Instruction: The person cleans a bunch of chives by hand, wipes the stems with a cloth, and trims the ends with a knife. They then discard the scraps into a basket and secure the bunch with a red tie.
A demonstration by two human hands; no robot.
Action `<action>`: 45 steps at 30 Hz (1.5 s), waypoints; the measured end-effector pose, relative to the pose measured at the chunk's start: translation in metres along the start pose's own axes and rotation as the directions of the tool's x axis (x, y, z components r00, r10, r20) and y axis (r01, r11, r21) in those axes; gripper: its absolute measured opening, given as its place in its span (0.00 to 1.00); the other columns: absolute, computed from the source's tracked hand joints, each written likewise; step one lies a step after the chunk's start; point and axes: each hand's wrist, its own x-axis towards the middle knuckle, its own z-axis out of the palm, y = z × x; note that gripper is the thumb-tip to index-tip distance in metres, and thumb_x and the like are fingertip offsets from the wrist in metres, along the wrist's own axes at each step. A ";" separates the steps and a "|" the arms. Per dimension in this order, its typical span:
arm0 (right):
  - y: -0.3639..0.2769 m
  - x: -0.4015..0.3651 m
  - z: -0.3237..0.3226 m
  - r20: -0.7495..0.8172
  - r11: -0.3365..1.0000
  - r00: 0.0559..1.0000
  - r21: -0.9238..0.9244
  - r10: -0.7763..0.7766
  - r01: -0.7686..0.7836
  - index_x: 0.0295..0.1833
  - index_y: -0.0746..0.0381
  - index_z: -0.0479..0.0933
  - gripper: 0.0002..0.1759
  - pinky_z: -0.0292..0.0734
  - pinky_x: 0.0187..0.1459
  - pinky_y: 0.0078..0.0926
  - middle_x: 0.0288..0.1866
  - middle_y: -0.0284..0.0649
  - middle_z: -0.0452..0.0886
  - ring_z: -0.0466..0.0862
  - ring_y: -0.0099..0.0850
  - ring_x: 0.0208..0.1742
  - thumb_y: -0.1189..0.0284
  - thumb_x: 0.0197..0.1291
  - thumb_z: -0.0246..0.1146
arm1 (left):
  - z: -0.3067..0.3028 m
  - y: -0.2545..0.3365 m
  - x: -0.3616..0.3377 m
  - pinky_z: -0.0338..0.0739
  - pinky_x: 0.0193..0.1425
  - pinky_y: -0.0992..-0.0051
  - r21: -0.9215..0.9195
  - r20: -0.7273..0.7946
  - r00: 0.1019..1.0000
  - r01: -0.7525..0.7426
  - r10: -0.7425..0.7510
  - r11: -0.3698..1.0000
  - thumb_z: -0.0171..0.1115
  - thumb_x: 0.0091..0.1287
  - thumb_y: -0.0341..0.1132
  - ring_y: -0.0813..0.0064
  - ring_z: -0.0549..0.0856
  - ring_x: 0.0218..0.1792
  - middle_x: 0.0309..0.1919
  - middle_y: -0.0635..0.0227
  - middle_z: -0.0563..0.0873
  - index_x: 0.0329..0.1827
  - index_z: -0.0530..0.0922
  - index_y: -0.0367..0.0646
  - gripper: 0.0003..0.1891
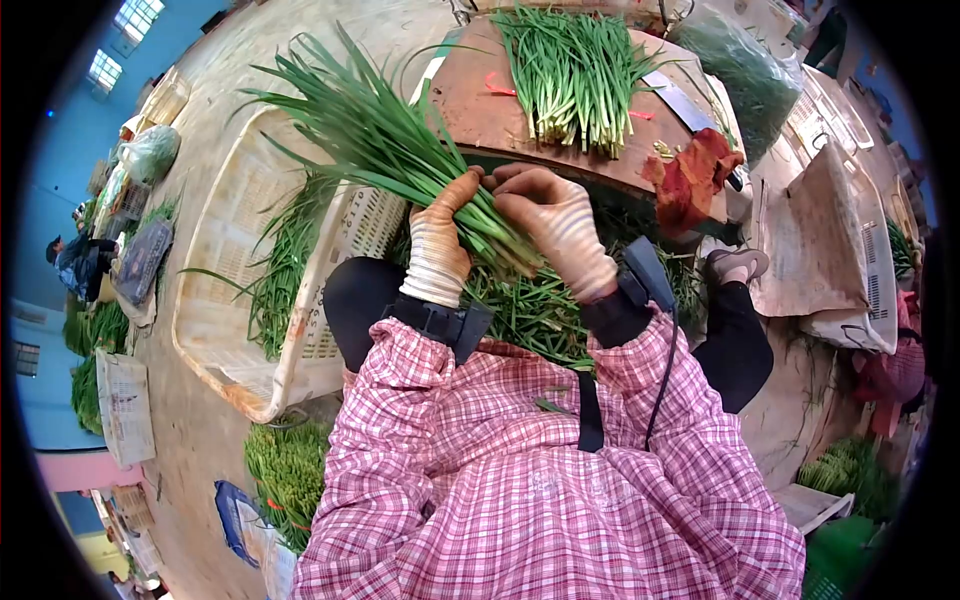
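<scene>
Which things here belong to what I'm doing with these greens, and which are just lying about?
Likely part of it:
Chive bunch, in left hand and right hand
Chive pile on board
Knife, untouched
White crate with loose greens

Probably just lying about:
Crumpled red cloth
Blue-and-white sack
Bagged greens, far left

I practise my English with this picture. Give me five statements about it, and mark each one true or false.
1. The left hand grips a bunch of green stalks. True.
2. The white basket at left holds greens. True.
3. The knife lies in that basket. False: it lies on the brown board.
4. The red cloth is at the board's left edge. False: at its right.
5. The greens on the board point their pale ends away from the person. False: toward the person.
</scene>
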 end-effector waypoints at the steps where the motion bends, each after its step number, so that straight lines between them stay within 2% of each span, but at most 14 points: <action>1: -0.005 -0.009 -0.008 -0.029 0.991 0.996 0.108 0.084 -0.080 0.50 0.67 0.85 0.12 0.80 0.54 0.24 0.48 0.41 0.89 0.86 0.25 0.48 0.72 0.64 0.70 | -0.006 0.004 0.005 0.86 0.52 0.63 -0.044 0.019 0.999 0.035 -0.034 0.998 0.71 0.68 0.31 0.63 0.88 0.44 0.42 0.61 0.89 0.50 0.84 0.38 0.11; 4: -0.024 -0.034 -0.048 -0.002 0.840 0.963 0.489 0.271 -0.235 0.48 0.67 0.85 0.10 0.80 0.52 0.23 0.43 0.40 0.89 0.86 0.25 0.47 0.79 0.62 0.70 | -0.017 0.020 0.013 0.86 0.52 0.58 -0.141 -0.045 0.997 0.048 -0.055 0.989 0.70 0.68 0.33 0.61 0.88 0.44 0.42 0.61 0.89 0.50 0.82 0.40 0.11; 6: -0.009 -0.038 -0.079 -0.112 0.916 0.942 -0.220 0.317 -0.334 0.50 0.67 0.84 0.11 0.81 0.51 0.24 0.46 0.40 0.89 0.86 0.26 0.46 0.78 0.62 0.69 | -0.018 0.024 0.021 0.84 0.45 0.60 -0.111 -0.107 0.994 -0.013 0.001 0.994 0.72 0.66 0.33 0.66 0.87 0.39 0.40 0.62 0.90 0.46 0.86 0.39 0.09; 8: -0.015 -0.040 -0.061 0.073 0.767 0.976 -0.608 -0.204 0.206 0.55 0.63 0.82 0.18 0.83 0.51 0.31 0.47 0.42 0.86 0.87 0.37 0.42 0.75 0.59 0.72 | -0.002 0.020 0.017 0.82 0.46 0.61 -0.091 -0.221 0.975 -0.006 -0.015 0.996 0.74 0.64 0.32 0.67 0.85 0.39 0.38 0.66 0.89 0.44 0.85 0.41 0.09; 16: -0.003 -0.043 -0.001 0.275 0.393 0.860 -0.801 -0.429 0.452 0.34 0.56 0.78 0.06 0.76 0.30 0.42 0.28 0.39 0.78 0.83 0.42 0.29 0.71 0.54 0.70 | 0.010 0.003 0.012 0.84 0.52 0.65 -0.109 -0.175 0.977 -0.142 0.121 0.984 0.74 0.63 0.31 0.67 0.88 0.41 0.40 0.62 0.90 0.47 0.84 0.41 0.11; 19: 0.006 -0.069 -0.043 0.295 0.360 0.907 -0.846 -0.302 0.395 0.33 0.58 0.76 0.05 0.79 0.29 0.44 0.28 0.41 0.79 0.82 0.44 0.27 0.74 0.53 0.67 | -0.003 0.025 0.012 0.82 0.51 0.61 -0.135 -0.173 0.981 -0.114 0.090 0.984 0.74 0.63 0.31 0.68 0.86 0.42 0.40 0.63 0.90 0.46 0.84 0.42 0.11; 21: 0.012 -0.082 -0.074 0.176 0.065 0.952 -0.984 0.252 0.165 0.41 0.59 0.83 0.07 0.85 0.39 0.44 0.42 0.47 0.87 0.89 0.46 0.42 0.73 0.56 0.67 | -0.011 0.035 0.012 0.82 0.52 0.62 -0.133 -0.169 0.978 -0.143 0.120 0.981 0.74 0.63 0.32 0.68 0.86 0.42 0.40 0.64 0.90 0.46 0.85 0.41 0.11; 22: 0.013 -0.072 -0.090 -0.010 -0.129 0.706 -0.985 0.708 0.115 0.55 0.57 0.84 0.18 0.85 0.43 0.44 0.49 0.48 0.88 0.89 0.46 0.48 0.74 0.58 0.66 | -0.017 0.038 0.014 0.82 0.53 0.63 -0.122 -0.163 0.978 -0.148 0.127 0.981 0.74 0.62 0.32 0.68 0.86 0.42 0.40 0.64 0.90 0.46 0.85 0.41 0.11; 24: 0.029 -0.067 -0.093 -0.333 -0.001 0.788 -0.921 0.518 -0.389 0.64 0.56 0.79 0.25 0.85 0.43 0.45 0.56 0.46 0.86 0.89 0.47 0.48 0.75 0.59 0.66 | -0.024 0.044 0.017 0.83 0.53 0.62 -0.120 -0.176 0.972 -0.176 0.154 0.977 0.73 0.64 0.32 0.68 0.87 0.42 0.40 0.63 0.89 0.46 0.85 0.40 0.11; 29: -0.027 -0.042 -0.040 0.163 0.339 0.953 -0.908 -0.256 0.247 0.57 0.59 0.78 0.19 0.85 0.39 0.45 0.56 0.53 0.84 0.89 0.49 0.42 0.73 0.60 0.66 | -0.003 0.029 0.003 0.83 0.55 0.60 -0.086 -0.076 0.989 -0.133 0.127 0.987 0.74 0.64 0.35 0.62 0.88 0.44 0.42 0.61 0.89 0.47 0.84 0.38 0.13; 34: 0.009 -0.057 -0.085 0.197 0.075 0.927 -0.980 0.320 0.182 0.50 0.57 0.79 0.10 0.83 0.37 0.43 0.34 0.44 0.88 0.88 0.46 0.37 0.72 0.62 0.64 | -0.037 0.053 0.011 0.83 0.59 0.54 -0.173 -0.014 0.994 -0.111 0.111 0.979 0.72 0.67 0.38 0.56 0.88 0.47 0.46 0.62 0.88 0.50 0.82 0.43 0.13; 37: 0.013 -0.073 -0.119 -0.016 -0.143 0.878 -0.988 0.478 0.060 0.63 0.53 0.80 0.28 0.80 0.52 0.55 0.67 0.46 0.80 0.84 0.45 0.60 0.69 0.53 0.72 | -0.049 0.067 0.011 0.82 0.61 0.51 -0.161 -0.016 0.983 -0.183 0.182 0.970 0.69 0.68 0.38 0.54 0.87 0.50 0.47 0.62 0.88 0.53 0.81 0.43 0.14; 40: -0.013 -0.053 -0.070 0.191 0.059 0.954 -0.976 -0.233 0.209 0.66 0.51 0.78 0.33 0.71 0.62 0.51 0.70 0.45 0.75 0.83 0.43 0.59 0.65 0.52 0.75 | -0.042 0.059 0.003 0.80 0.66 0.53 -0.196 0.064 0.993 -0.088 0.102 0.977 0.69 0.68 0.37 0.60 0.87 0.52 0.47 0.65 0.88 0.50 0.83 0.44 0.11; 45: 0.001 -0.035 -0.040 0.430 0.013 0.902 -0.902 -0.029 0.431 0.37 0.51 0.84 0.07 0.71 0.54 0.44 0.32 0.33 0.86 0.84 0.35 0.42 0.61 0.57 0.69 | -0.029 0.046 -0.008 0.80 0.67 0.49 -0.290 0.127 0.964 -0.190 0.234 0.938 0.68 0.70 0.38 0.56 0.86 0.55 0.50 0.61 0.86 0.57 0.80 0.43 0.16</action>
